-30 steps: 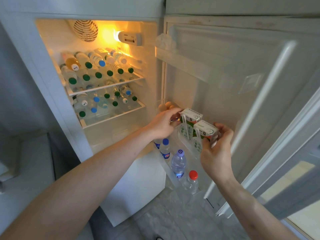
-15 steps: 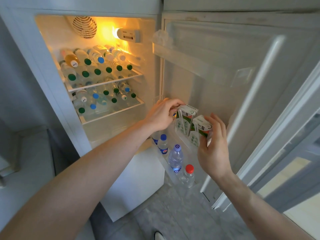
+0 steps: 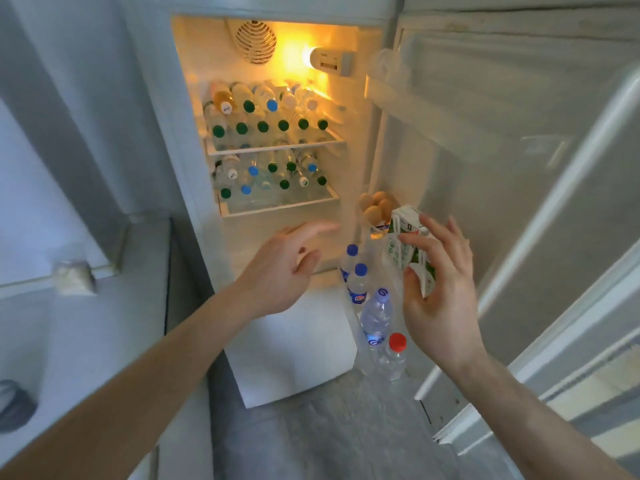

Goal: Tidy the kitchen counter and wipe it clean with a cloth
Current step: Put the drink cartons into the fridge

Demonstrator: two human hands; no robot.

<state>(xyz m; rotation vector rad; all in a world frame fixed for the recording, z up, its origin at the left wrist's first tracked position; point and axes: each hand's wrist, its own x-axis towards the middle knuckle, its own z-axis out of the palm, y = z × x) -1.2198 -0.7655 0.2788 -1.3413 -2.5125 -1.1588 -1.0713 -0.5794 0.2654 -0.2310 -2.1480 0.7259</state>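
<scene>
From the head view, we judge the tidying step is in hand: the cartons (image 3: 407, 247) stand in the fridge door shelf (image 3: 372, 237), just beside the eggs (image 3: 375, 206). Our right hand (image 3: 438, 289) hovers at the cartons with fingers (image 3: 412, 241) spread, gripping nothing; whether they touch the card, we cannot tell. Our left hand (image 3: 287, 268) hangs open and empty before the fridge (image 3: 277, 216).

Next we likely draw both hands clear, shut the door, then fetch a cloth; none shows here.

We count two cartons, four eggs, four upright bottles (image 3: 375, 317) in the door, and two shelves of lying bottles.
</scene>
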